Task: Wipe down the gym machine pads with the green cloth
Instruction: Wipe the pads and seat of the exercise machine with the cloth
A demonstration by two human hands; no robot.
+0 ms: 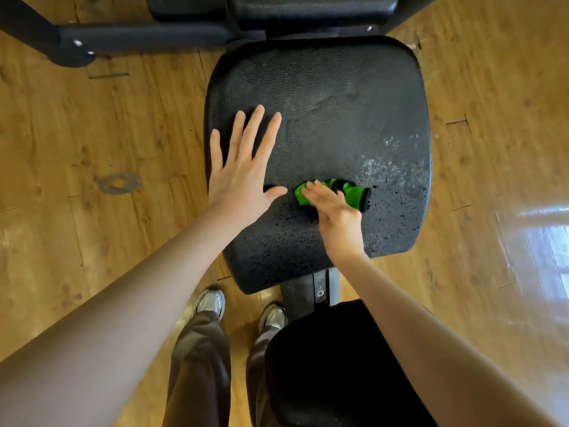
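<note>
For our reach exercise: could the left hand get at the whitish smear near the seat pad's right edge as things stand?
Probably yes, but not directly. The left hand lies flat on the seat pad; the right hand, on the green cloth, sits between it and the whitish smear.

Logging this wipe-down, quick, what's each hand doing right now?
Left hand: open, fingers spread flat on the seat pad.
Right hand: presses the green cloth onto the pad; grip cannot be told.

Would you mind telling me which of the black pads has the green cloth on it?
The large seat pad in the middle: the right hand presses the green cloth onto it. The pads above and below carry no cloth.
</note>
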